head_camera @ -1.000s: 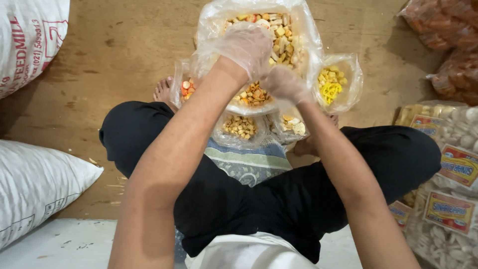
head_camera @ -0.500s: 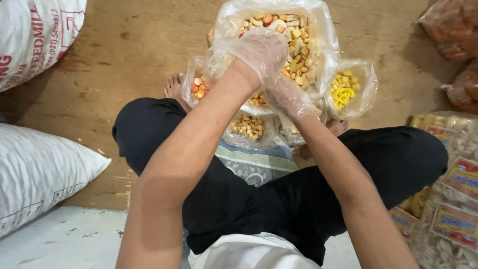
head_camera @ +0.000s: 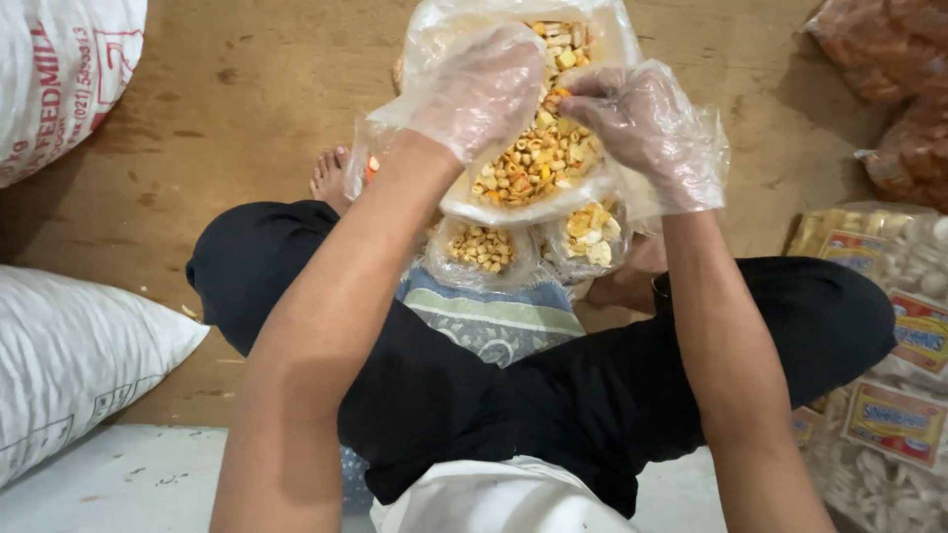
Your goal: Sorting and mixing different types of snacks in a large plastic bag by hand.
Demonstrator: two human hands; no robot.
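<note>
Pinching a snack piece over the big clear bag, gloved right hand, left hand covering the bag's rim, grip unclear, smaller bags half hidden beneath.

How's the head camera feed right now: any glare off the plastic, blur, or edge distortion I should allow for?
Head view: light is soft and even, with only dim shadows under the arms. Mild sheen on the left hand and right hand glove film and on the big snack bag, contents still readable. The centre is sharp. The white sack and packets at the edges look stretched by the wide-angle lens.
</note>
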